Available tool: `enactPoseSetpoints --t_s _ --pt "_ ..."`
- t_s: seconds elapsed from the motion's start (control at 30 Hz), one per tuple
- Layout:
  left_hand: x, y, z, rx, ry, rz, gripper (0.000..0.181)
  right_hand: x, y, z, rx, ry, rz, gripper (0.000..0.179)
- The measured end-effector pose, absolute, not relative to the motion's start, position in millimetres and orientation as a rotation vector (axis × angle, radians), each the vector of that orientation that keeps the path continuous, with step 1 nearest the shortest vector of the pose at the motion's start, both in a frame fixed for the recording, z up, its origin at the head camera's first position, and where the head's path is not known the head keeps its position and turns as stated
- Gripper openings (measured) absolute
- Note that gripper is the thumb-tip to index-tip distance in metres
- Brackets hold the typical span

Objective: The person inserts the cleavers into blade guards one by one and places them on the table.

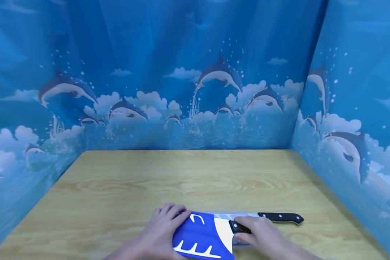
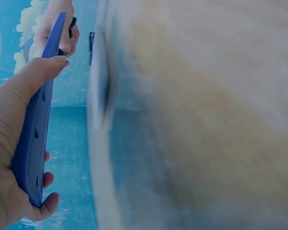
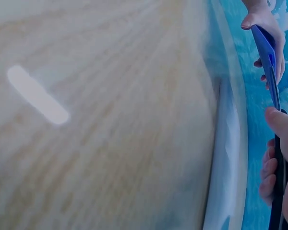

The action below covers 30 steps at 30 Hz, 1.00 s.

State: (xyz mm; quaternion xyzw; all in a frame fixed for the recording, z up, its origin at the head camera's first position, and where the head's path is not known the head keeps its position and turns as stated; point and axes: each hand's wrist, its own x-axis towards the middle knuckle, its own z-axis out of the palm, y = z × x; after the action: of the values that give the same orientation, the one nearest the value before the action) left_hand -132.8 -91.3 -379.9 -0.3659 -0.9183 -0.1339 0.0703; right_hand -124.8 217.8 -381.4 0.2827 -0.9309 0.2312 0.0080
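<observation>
My left hand point(image 1: 160, 231) grips a flat blue cover point(image 1: 195, 236) with white shapes on it, thumb on one face and fingers on the other in the left wrist view. At the cover's right end my right hand point(image 1: 263, 233) holds a knife by its black riveted handle point(image 1: 238, 227). That knife's blade is hidden at the cover. In the right wrist view the cover point(image 3: 266, 50) and handle point(image 3: 278, 177) line up. Just beyond them on the table lies a second black-handled knife point(image 1: 281, 217), its blade end in a pale, see-through blue piece point(image 1: 225, 215).
The wood-grain table point(image 1: 182, 177) stretches away beyond the hands. Blue curtains point(image 1: 169, 54) with printed dolphins stand at the back and both sides. A bright light reflection shows on the tabletop in the right wrist view.
</observation>
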Motion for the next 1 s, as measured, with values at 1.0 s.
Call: enactPoseSetpoints --t_s 1.0 --pt "-235.8 -20.8 -352.3 -1.283 -2.641 -0.229 0.101 -207.4 311.9 -356.5 0.724 -2.758 0.511 0.029"
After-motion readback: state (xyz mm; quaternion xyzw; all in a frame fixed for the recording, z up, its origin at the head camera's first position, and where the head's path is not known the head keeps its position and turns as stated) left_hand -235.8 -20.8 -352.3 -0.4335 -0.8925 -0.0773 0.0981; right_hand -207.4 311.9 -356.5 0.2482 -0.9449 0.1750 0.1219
